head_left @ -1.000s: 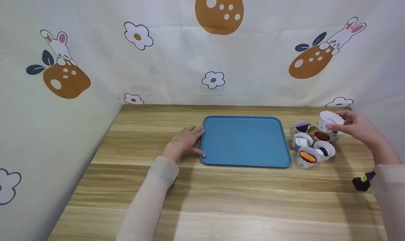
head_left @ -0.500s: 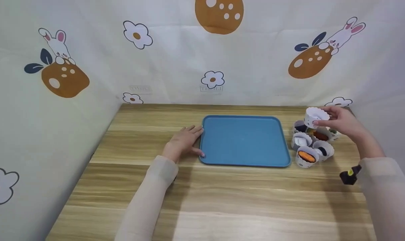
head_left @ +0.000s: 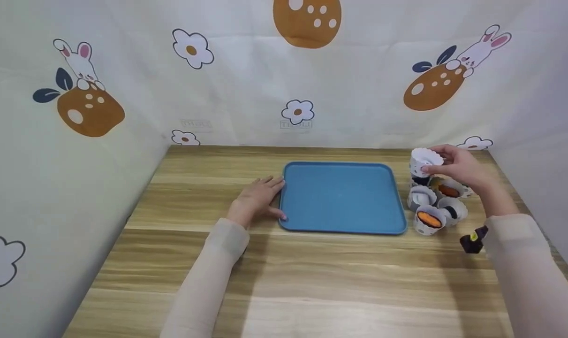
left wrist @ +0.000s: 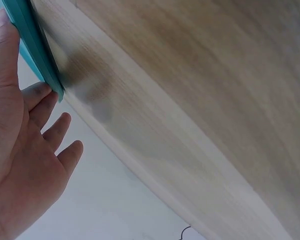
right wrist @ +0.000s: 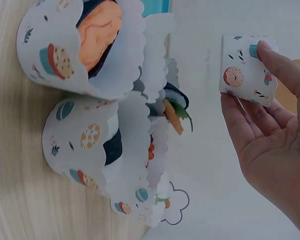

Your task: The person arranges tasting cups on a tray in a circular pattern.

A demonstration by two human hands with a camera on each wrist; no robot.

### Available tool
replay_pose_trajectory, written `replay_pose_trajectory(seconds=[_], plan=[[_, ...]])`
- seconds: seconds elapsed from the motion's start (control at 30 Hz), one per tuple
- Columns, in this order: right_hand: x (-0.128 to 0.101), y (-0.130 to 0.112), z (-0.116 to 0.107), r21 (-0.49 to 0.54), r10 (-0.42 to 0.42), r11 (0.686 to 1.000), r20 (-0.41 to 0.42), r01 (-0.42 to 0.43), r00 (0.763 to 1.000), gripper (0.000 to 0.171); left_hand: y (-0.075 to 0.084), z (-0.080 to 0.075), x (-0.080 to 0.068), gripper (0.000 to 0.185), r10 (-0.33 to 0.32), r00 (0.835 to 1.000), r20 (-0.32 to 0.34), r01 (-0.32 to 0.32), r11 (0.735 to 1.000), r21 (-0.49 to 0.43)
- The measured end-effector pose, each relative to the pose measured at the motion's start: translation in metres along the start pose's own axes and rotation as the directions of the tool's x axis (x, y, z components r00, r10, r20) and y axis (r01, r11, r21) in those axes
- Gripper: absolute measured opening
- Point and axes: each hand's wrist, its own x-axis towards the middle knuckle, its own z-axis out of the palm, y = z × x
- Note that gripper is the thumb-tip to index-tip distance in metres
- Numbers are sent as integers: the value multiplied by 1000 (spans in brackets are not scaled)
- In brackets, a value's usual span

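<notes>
A blue tray (head_left: 342, 197) lies flat in the middle of the wooden table. My left hand (head_left: 260, 197) rests flat on the table with straight fingers (left wrist: 45, 107) against the tray's left edge (left wrist: 32, 45). My right hand (head_left: 455, 164) pinches a white paper cupcake liner (head_left: 423, 160) in the air, just above a cluster of paper cups (head_left: 434, 204) to the right of the tray. In the right wrist view the liner (right wrist: 247, 70) sits between thumb and fingers, and the cups (right wrist: 90, 50) hold toy food.
Fabric walls with bunny and flower prints enclose the table at the back, left and right. A small dark object with a yellow spot (head_left: 471, 241) sits by my right sleeve. Bare wood (head_left: 312, 281) lies in front of the tray.
My right hand has carried the paper liner up and to the left, from over the far right cups toward the tray's right edge. The left hand has stayed put.
</notes>
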Motion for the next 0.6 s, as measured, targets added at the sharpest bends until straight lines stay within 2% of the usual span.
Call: replay_pose_trajectory(seconds=[0.13,0.37,0.6], plan=[[3,-4,5,1,-18,1000,-7,18,1000,67,0,0,0,104,3,1000,0,-3,1000,-7],[12,-9,18,91,-58,994,6,58,998,62,-1,-1,0,103,30,1000,-9,-30,999,10],[22,-13,27,77,-45,996,34,42,998,65,1,-1,0,103,27,999,-17,-27,1000,5]])
